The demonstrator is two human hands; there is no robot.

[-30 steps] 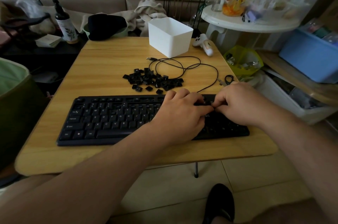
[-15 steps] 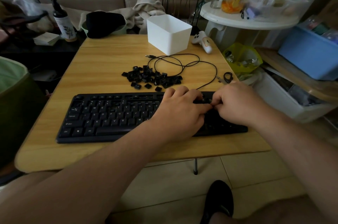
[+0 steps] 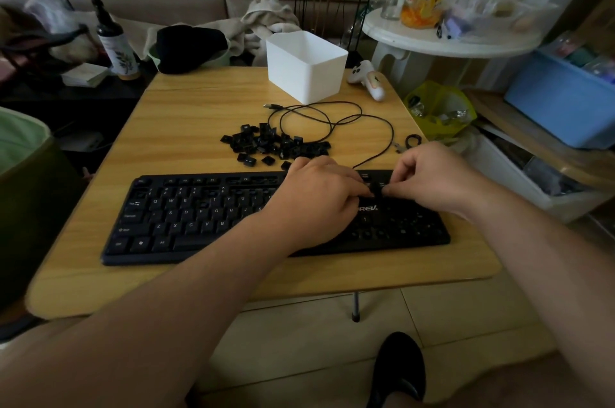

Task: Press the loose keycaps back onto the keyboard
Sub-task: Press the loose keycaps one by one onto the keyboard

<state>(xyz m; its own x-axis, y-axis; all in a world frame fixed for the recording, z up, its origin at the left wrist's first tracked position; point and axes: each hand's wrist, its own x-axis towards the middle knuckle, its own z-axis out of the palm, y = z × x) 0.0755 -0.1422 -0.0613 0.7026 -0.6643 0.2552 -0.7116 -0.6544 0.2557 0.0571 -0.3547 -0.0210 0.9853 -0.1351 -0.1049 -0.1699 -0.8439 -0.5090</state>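
Left hand [image 3: 314, 199] and right hand [image 3: 432, 178], fingers curled, pinch 1 keycap [image 3: 376, 189] together over the keyboard [image 3: 186, 218].

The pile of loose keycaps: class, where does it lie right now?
In the head view the pile of loose keycaps lies mid-table, just behind the keyboard, beside the cable loops, before the white bin.

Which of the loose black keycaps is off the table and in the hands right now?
The small black keycap pinched between the left hand and right hand above the black keyboard; the remaining black keycaps lie on the wooden table.
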